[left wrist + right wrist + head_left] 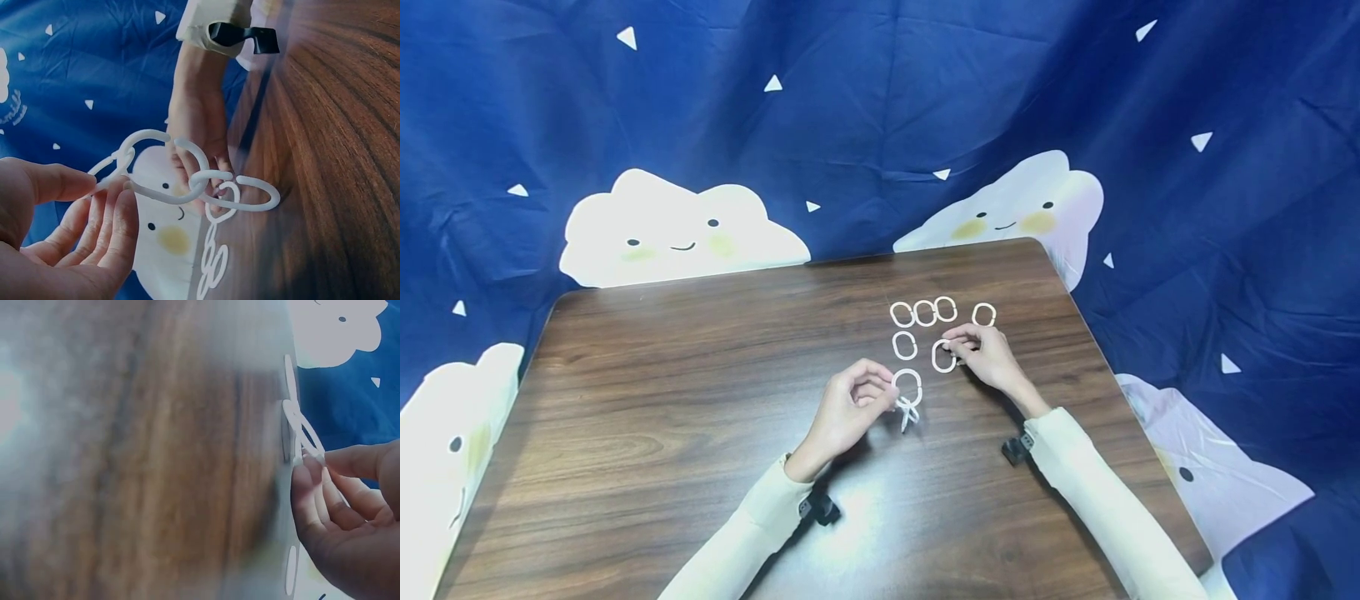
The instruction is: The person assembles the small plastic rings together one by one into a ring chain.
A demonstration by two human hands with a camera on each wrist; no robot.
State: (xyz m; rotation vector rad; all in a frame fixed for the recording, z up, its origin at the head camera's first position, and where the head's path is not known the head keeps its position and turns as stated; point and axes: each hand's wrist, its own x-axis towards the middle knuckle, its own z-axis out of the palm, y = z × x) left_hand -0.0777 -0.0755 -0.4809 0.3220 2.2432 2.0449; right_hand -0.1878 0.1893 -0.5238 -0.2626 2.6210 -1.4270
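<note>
Several white plastic C-shaped rings lie in the head view. My left hand [848, 407] pinches a short chain of linked rings [920, 386]. In the left wrist view, thumb and fingertips meet at one end of this chain [169, 199], and its links extend towards the right hand. My right hand [991, 357] pinches a single ring [934, 357] by its upper right edge, just right of the chain and apart from it. Close to the left hand, one loose ring [894, 343] lies on the table. Another loose ring [974, 315] sits just beyond the right hand.
A row of three loose rings [915, 314] lies further back on the brown wooden table [700, 375]. Behind the table hangs a blue cloth [850, 125] with smiling clouds. Each wrist carries a small black camera [826, 508].
</note>
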